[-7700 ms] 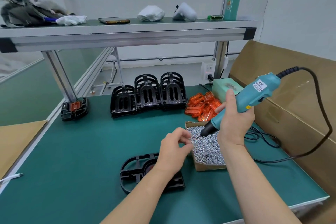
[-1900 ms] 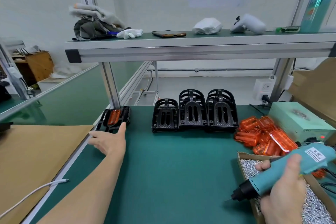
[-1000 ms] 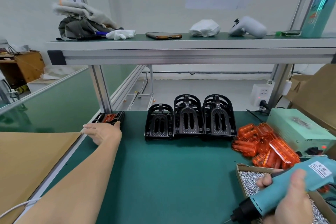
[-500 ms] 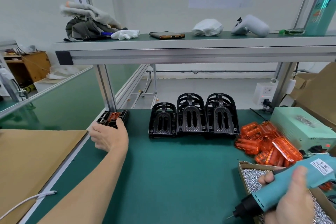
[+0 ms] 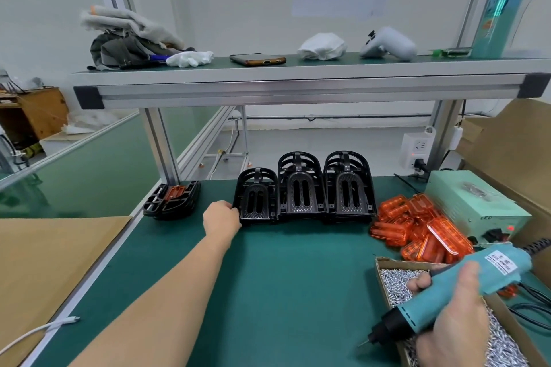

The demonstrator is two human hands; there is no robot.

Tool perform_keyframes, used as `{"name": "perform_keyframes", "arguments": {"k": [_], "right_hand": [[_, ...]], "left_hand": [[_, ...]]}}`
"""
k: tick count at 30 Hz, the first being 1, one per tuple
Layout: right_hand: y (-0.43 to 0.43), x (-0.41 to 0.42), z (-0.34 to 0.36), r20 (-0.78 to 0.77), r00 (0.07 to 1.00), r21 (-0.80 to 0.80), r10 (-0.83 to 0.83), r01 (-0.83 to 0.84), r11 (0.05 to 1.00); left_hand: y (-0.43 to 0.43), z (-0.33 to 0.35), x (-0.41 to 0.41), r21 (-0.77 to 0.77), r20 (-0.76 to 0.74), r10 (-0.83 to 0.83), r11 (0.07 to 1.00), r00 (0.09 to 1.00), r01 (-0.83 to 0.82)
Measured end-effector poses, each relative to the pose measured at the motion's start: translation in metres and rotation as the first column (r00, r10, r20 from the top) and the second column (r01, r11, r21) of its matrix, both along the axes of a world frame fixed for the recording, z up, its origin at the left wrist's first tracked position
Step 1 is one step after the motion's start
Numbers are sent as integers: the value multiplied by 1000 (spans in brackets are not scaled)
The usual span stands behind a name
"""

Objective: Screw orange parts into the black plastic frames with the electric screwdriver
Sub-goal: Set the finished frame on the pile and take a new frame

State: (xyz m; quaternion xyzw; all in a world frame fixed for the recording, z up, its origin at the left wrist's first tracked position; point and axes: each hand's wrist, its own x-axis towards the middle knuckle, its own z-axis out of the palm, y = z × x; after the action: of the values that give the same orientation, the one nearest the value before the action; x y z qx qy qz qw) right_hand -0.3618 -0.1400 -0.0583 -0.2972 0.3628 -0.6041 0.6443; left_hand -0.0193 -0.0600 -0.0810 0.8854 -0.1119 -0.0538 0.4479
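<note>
The green workbench [image 5: 283, 283] carries all task material, and an aluminium shelf [image 5: 298, 83] spans above it. A cardboard sheet [image 5: 44, 262] lies beyond the left edge.

At the rear centre, the black plastic frames [image 5: 301, 188] stand in three side-by-side stacks, within arm's reach for single withdrawal. The controller box [image 5: 474, 202] sits at the right rear, beside the wall socket that probably feeds it.

The orange parts [image 5: 417, 229] are piled loose between the frame stacks and the controller box. The open carton of screws [image 5: 393, 280] sits at the near right, directly under the tool hand, so that the bit can likely pick up a screw without a reach.

One finished frame [image 5: 173, 199], with an orange part fitted, lies apart at the left rear, separate from unprocessed stock.

The right hand [image 5: 453, 328] is wrapped around the electric screwdriver [image 5: 447, 292], bit angled down and left over the mat, clear of any work. The left hand [image 5: 222, 217] is extended, fingers curled onto the left edge of the leftmost stack, apparently to draw off the next frame.
</note>
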Motion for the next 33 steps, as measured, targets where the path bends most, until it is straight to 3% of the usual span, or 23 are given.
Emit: {"name": "perform_keyframes", "arguments": {"k": [3, 13, 21, 28, 33], "right_hand": [[-8, 0, -11, 32, 998, -5, -50, 50, 999], [-7, -3, -11, 39, 999, 67, -11, 8, 998], [-3, -4, -7, 55, 998, 77, -4, -1, 997], [-4, -6, -9, 40, 999, 76, 15, -18, 997], [-6, -5, -12, 13, 1000, 86, 15, -16, 996]], "left_hand": [[3, -1, 0, -130, -66, 30, 991, 997, -38], [34, -13, -28, -339, -36, 113, 933, 993, -118], [65, -28, -64, -519, -56, -125, 851, 991, 78], [78, -30, -94, -552, -93, -281, 813, 955, 185], [85, -23, -104, -572, -152, -481, 755, 863, 320]]}}
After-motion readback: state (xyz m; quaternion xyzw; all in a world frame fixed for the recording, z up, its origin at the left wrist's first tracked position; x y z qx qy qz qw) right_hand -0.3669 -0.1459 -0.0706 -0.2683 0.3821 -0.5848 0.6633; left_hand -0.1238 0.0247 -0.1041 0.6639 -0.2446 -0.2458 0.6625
